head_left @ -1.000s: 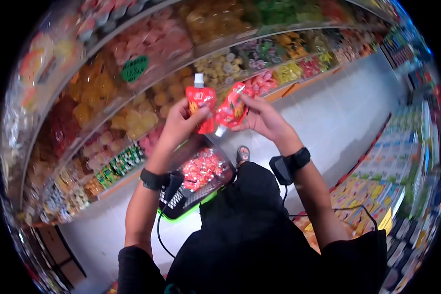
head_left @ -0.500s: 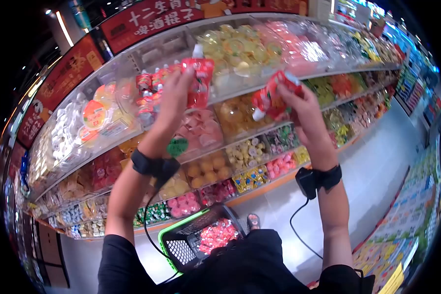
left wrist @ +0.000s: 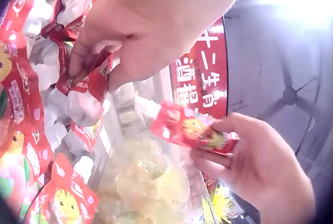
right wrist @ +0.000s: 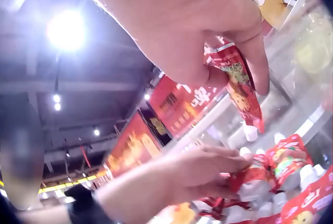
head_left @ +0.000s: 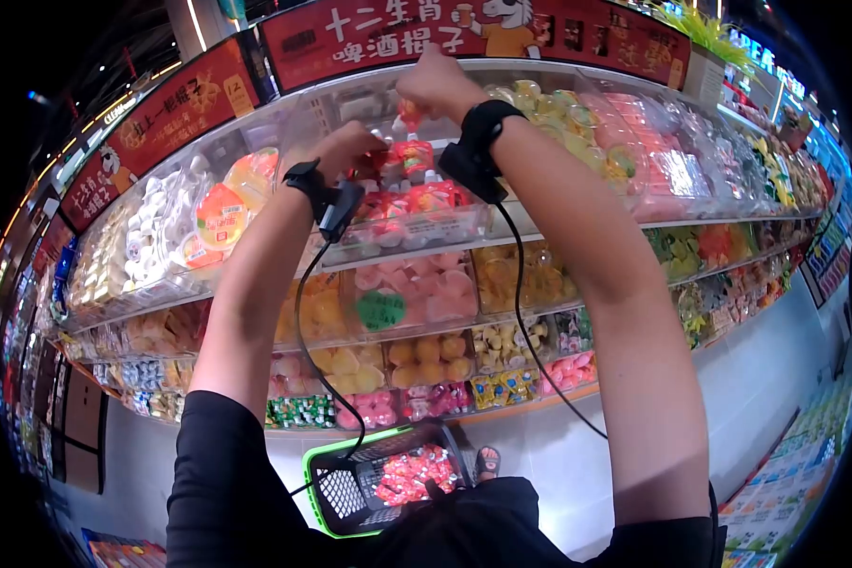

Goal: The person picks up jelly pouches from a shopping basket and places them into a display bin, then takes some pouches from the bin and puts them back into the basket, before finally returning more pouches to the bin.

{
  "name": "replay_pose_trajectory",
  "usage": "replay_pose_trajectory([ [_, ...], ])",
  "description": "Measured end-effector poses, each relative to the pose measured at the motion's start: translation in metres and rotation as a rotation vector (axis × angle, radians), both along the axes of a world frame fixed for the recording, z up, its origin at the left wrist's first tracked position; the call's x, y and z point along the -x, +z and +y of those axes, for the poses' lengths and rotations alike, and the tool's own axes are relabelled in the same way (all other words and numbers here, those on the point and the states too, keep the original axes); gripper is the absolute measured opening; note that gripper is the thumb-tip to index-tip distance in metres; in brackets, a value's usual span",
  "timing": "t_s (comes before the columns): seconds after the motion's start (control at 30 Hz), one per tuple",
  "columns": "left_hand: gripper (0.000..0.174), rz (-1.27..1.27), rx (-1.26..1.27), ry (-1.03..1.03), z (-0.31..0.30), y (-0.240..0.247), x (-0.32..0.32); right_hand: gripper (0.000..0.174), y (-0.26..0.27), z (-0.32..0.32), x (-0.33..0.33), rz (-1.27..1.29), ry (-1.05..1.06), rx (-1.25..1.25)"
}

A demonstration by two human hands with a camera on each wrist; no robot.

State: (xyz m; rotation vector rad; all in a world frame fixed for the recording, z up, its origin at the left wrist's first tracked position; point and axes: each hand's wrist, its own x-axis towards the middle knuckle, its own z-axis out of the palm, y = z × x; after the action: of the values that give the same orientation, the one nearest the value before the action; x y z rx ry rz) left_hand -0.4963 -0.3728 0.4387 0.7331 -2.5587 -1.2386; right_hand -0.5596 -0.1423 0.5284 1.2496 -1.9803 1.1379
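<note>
While the right hand (left wrist: 263, 166) grips a red pouch (left wrist: 190, 126) with a white cap at the lower centre of the left wrist view, the left hand (left wrist: 135, 31) at the top of that frame pinches a second pouch (left wrist: 86, 104) beside similar pouches (left wrist: 67, 200) heaped at the left. In the head view, both hands are at upper centre, and a green-rimmed basket (head_left: 346, 488) holding red packets (head_left: 415, 473) sits at bottom centre.

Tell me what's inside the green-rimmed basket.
A heap of small reddish packets lies in the basket; anything beneath them is hidden, and dark clothing partly covers its near edge.
</note>
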Motion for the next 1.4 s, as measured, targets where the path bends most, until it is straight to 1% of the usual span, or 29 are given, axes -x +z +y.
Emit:
replay_pose_trajectory([
  [0.03, 0.030, -0.012, 0.085, -0.001, 0.015, 0.006, -0.003, 0.028, -0.012, -0.015, 0.010, 0.069, 0.010, 0.006],
  [0.07, 0.035, -0.026, 0.168, 0.001, 0.035, 0.015, -0.009, 0.028, -0.012, -0.012, 0.009, 0.040, 0.075, -0.088],
  [0.1, 0.048, -0.005, 0.105, 0.082, 0.068, 0.026, -0.024, 0.029, -0.012, -0.010, 0.007, 0.008, 0.139, -0.183],
  [0.13, 0.050, -0.043, 0.138, 0.073, 0.075, 0.031, -0.027, 0.025, -0.011, -0.008, 0.007, -0.004, 0.123, -0.261],
  [0.2, 0.053, -0.118, 0.201, 0.044, 0.080, 0.033, -0.031, 0.024, -0.012, -0.006, 0.004, -0.004, 0.062, -0.393],
  [0.23, 0.048, -0.063, 0.191, 0.018, 0.083, 0.032, -0.034, 0.024, -0.013, -0.006, 0.001, 0.011, 0.023, -0.449],
  [0.27, 0.047, -0.082, 0.181, 0.053, 0.083, 0.032, -0.032, 0.024, -0.014, -0.005, -0.002, 0.028, -0.014, -0.505],
  [0.33, 0.044, -0.123, 0.163, 0.121, 0.087, 0.032, -0.030, 0.017, -0.033, -0.013, 0.012, 0.248, -0.050, -0.444],
  [0.43, 0.039, -0.069, 0.073, 0.099, 0.072, 0.023, -0.023, 0.019, -0.034, -0.001, 0.001, 0.342, -0.035, -0.632],
  [0.53, 0.033, 0.110, 0.325, 0.100, 0.070, 0.020, -0.022, 0.029, -0.022, 0.005, -0.022, 0.158, -0.128, -0.925],
  [0.67, 0.017, 0.118, 0.263, 0.115, 0.067, 0.020, -0.018, 0.028, -0.040, -0.018, -0.004, 0.195, -0.119, -0.842],
  [0.7, 0.017, -0.007, 0.330, 0.131, 0.069, 0.021, -0.017, 0.027, -0.042, -0.018, -0.004, 0.183, -0.124, -0.801],
  [0.77, 0.017, -0.019, 0.300, 0.143, 0.076, 0.023, -0.023, 0.026, -0.041, -0.011, -0.010, 0.170, -0.126, -0.709],
  [0.87, 0.014, -0.036, 0.273, 0.126, 0.076, 0.023, -0.023, 0.024, -0.044, -0.012, 0.005, 0.223, -0.055, -0.747],
  [0.97, 0.013, -0.051, 0.276, 0.096, 0.069, 0.017, -0.016, 0.022, -0.028, 0.011, -0.019, 0.262, -0.054, -0.920],
  [1.03, 0.013, -0.077, 0.254, 0.115, 0.067, 0.014, -0.016, 0.022, -0.032, 0.008, -0.014, 0.253, -0.071, -0.823],
  [1.13, 0.013, 0.005, 0.060, 0.105, 0.088, 0.023, -0.034, 0.021, -0.040, 0.002, -0.002, 0.303, -0.043, -0.723],
  [1.17, 0.018, 0.047, 0.019, 0.074, 0.092, 0.025, -0.037, 0.020, -0.037, 0.003, -0.004, 0.331, -0.029, -0.693],
  [1.27, 0.023, 0.048, 0.137, 0.007, 0.104, 0.034, -0.050, 0.021, -0.026, 0.015, -0.015, 0.169, -0.005, -1.030],
  [1.3, 0.030, 0.024, 0.156, 0.015, 0.105, 0.035, -0.051, 0.022, -0.020, 0.017, -0.024, 0.122, -0.038, -1.091],
  [1.4, 0.032, 0.012, 0.031, 0.052, 0.104, 0.033, -0.052, 0.022, -0.017, 0.012, -0.026, -0.020, -0.080, -1.197],
])
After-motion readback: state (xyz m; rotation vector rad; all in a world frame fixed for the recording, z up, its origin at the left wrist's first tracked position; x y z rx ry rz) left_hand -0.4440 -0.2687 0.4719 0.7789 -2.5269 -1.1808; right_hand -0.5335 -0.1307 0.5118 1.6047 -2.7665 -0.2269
